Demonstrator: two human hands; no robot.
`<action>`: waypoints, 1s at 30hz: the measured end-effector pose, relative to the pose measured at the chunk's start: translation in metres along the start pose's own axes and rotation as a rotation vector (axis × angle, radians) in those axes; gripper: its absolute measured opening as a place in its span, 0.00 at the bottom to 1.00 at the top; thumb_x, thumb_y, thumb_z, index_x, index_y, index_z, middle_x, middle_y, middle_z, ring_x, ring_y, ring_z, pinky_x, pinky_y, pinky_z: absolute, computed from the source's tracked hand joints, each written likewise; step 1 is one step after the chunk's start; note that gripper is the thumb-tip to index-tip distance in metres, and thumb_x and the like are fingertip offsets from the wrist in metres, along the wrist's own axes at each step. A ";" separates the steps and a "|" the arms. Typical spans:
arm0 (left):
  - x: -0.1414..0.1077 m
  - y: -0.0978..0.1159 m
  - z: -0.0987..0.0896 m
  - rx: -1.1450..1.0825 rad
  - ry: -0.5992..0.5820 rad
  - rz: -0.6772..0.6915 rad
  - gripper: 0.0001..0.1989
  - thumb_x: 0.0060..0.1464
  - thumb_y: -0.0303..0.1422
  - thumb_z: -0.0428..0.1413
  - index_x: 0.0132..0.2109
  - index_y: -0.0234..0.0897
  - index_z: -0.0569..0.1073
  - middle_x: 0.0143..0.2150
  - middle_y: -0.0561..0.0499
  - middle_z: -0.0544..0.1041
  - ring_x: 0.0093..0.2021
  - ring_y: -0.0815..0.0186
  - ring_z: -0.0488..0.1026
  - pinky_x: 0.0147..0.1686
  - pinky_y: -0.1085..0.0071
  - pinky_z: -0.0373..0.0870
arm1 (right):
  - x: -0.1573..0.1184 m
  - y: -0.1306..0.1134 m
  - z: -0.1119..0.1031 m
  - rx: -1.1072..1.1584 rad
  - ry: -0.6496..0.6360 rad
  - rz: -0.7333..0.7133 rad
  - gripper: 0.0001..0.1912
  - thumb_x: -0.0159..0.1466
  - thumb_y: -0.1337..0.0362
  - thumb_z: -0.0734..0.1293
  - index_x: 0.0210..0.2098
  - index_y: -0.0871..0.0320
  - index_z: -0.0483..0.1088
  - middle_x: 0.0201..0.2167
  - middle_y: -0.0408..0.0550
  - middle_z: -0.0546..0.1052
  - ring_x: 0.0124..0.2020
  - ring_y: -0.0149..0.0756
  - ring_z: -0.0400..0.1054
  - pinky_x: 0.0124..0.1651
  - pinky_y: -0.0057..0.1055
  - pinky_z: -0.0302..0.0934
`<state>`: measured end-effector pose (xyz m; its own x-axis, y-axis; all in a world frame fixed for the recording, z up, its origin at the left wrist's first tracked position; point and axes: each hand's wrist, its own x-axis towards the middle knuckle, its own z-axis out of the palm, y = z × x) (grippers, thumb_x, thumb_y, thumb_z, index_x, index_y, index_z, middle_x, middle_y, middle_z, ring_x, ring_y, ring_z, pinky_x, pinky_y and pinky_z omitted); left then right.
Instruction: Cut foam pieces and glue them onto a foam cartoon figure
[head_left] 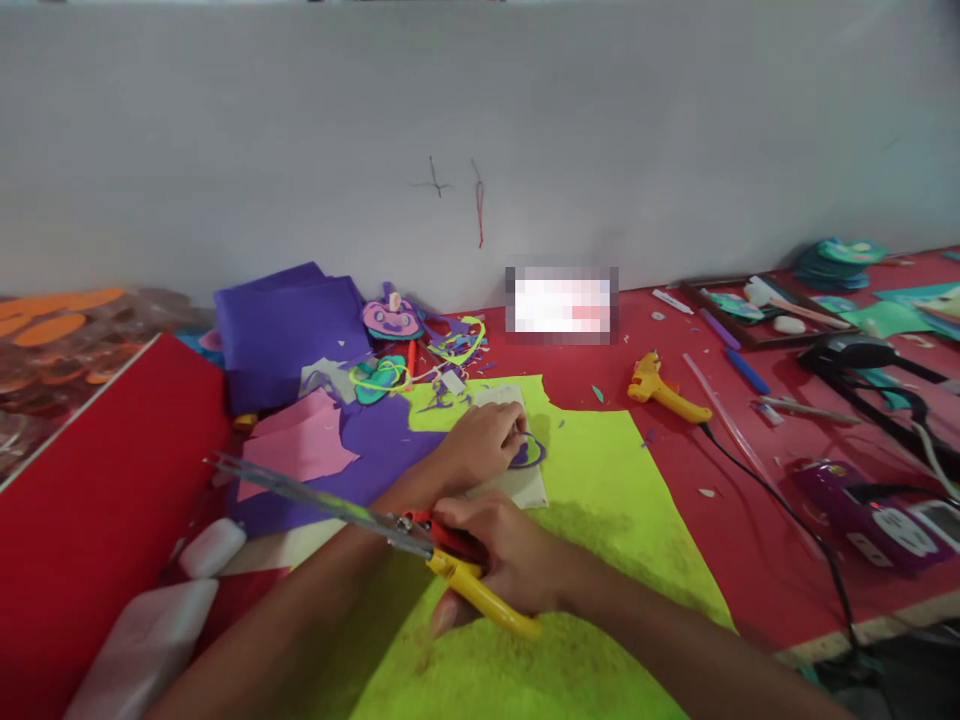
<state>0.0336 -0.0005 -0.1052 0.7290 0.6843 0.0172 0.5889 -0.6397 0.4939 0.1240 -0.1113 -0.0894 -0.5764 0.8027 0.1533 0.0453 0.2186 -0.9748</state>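
My left hand [487, 440] is curled, with its fingertips at the edge of a small purple and green foam cutout [531, 452]. That cutout is over a pale flat pad [534, 490] on the yellow-green sheet [600, 440]. In my right hand [517, 560] is a pair of scissors [322, 505] with one red and one yellow handle. Its long blades point left across my left forearm and sit nearly together. The exact pinch of the left fingers is partly hidden by the hand itself.
Purple foam sheets [296, 340], pink pieces [300, 445] and foam scraps [457, 345] are at the left back. A yellow glue gun [667, 390] with a black cord is to the right, near a purple device [870, 515]. A red board [112, 500] stands at left.
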 end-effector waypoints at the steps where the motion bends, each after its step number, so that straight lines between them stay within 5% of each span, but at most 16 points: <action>1: 0.000 -0.002 -0.002 -0.033 -0.011 0.003 0.08 0.64 0.30 0.50 0.47 0.39 0.73 0.44 0.48 0.80 0.43 0.60 0.74 0.45 0.63 0.67 | 0.000 0.000 0.000 0.004 -0.005 0.002 0.34 0.53 0.37 0.77 0.26 0.54 0.54 0.22 0.33 0.54 0.26 0.27 0.45 0.29 0.30 0.40; 7: 0.001 -0.013 -0.013 -0.117 -0.095 0.135 0.13 0.67 0.31 0.47 0.53 0.40 0.74 0.53 0.46 0.80 0.52 0.58 0.75 0.52 0.63 0.67 | 0.001 0.000 0.002 0.026 -0.028 0.007 0.31 0.54 0.38 0.76 0.28 0.54 0.59 0.22 0.33 0.56 0.26 0.28 0.47 0.29 0.29 0.43; 15: 0.003 -0.019 -0.007 0.030 -0.090 0.226 0.09 0.67 0.34 0.52 0.49 0.40 0.75 0.48 0.47 0.80 0.47 0.59 0.74 0.46 0.65 0.64 | -0.001 -0.001 0.000 0.024 -0.017 0.064 0.26 0.56 0.44 0.77 0.30 0.56 0.63 0.23 0.34 0.59 0.26 0.28 0.51 0.28 0.28 0.45; 23: 0.004 -0.024 -0.002 -0.062 -0.027 0.203 0.08 0.65 0.38 0.57 0.43 0.39 0.75 0.38 0.52 0.78 0.38 0.64 0.71 0.38 0.69 0.61 | -0.001 -0.001 -0.001 -0.014 0.005 0.075 0.26 0.56 0.46 0.77 0.28 0.55 0.61 0.23 0.34 0.59 0.25 0.27 0.50 0.27 0.27 0.45; 30: 0.006 -0.021 0.002 -0.222 0.033 0.170 0.10 0.65 0.39 0.57 0.39 0.37 0.77 0.38 0.49 0.78 0.38 0.65 0.73 0.40 0.69 0.66 | 0.000 -0.002 0.000 -0.018 0.010 0.054 0.25 0.58 0.50 0.77 0.27 0.55 0.58 0.23 0.34 0.59 0.25 0.27 0.50 0.27 0.27 0.46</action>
<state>0.0267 0.0165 -0.1175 0.7967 0.5872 0.1428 0.3654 -0.6563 0.6601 0.1235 -0.1119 -0.0877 -0.5645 0.8191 0.1020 0.0908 0.1844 -0.9786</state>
